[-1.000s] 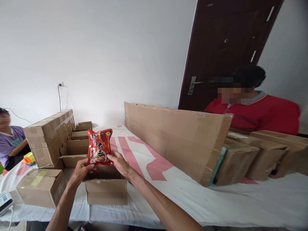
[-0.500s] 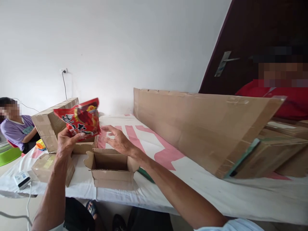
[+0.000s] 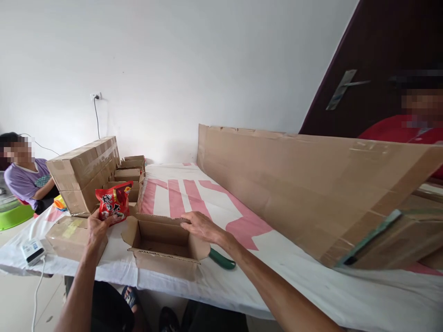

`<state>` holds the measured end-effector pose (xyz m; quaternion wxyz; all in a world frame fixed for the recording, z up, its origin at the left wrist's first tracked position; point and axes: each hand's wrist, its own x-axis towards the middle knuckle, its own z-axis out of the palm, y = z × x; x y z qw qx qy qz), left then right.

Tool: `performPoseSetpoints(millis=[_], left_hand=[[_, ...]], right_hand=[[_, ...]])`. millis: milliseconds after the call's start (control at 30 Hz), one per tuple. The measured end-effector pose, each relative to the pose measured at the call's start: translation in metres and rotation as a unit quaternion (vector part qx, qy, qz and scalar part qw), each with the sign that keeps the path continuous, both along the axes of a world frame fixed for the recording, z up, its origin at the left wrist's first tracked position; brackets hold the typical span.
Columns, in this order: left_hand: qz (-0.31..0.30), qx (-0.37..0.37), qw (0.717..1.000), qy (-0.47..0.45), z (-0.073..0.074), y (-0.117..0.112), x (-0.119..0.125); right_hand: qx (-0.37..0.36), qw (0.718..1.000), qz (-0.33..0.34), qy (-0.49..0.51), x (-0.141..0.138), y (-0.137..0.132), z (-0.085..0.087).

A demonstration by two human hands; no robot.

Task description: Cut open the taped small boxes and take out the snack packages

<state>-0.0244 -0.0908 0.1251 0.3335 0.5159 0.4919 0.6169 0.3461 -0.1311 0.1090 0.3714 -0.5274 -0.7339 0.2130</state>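
Observation:
My left hand (image 3: 98,227) is closed on the lower edge of a red plastic food packet (image 3: 115,199) with large dark characters outlined in white. It holds the packet upright, left of an open cardboard box (image 3: 166,265). The box stands on the cloth-covered table with its flaps raised, and its visible inside holds nothing. At the box's back right corner, my right hand (image 3: 200,227) grips the top edge, thumb and fingers bent over the cardboard. A dark green curved object (image 3: 222,259), its kind unclear, lies partly behind the box's right side.
A taped carton (image 3: 64,237) and a white device (image 3: 32,251) with a cable sit at left. Behind them are stacked cartons (image 3: 83,170) and a row of open boxes (image 3: 129,173). A long cardboard panel (image 3: 294,184) stands at right. Two people sit nearby.
My left hand has lowered the packet and turned it more upright. My right hand has come down from beside the packet onto the box's back edge. The view has shifted slightly left.

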Motion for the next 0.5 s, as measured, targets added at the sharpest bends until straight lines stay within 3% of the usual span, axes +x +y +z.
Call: performPoseSetpoints(millis=[100, 200, 333, 500], left_hand=[[-0.054, -0.051, 0.997, -0.017, -0.024, -0.001, 0.003], [-0.066, -0.091, 0.994, -0.003, -0.041, 0.001, 0.001], [-0.075, -0.114, 0.991, 0.016, -0.058, 0.011, -0.004], [-0.097, -0.129, 0.987, 0.007, -0.074, 0.027, -0.007]], right_hand=[[-0.053, 0.998, 0.018, 0.041, 0.01, -0.008, 0.001], [-0.066, 0.991, -0.004, 0.12, 0.026, -0.012, -0.005], [-0.086, 0.973, -0.042, 0.208, 0.052, -0.013, -0.018], [-0.131, 0.961, -0.063, 0.234, 0.074, -0.011, -0.031]])
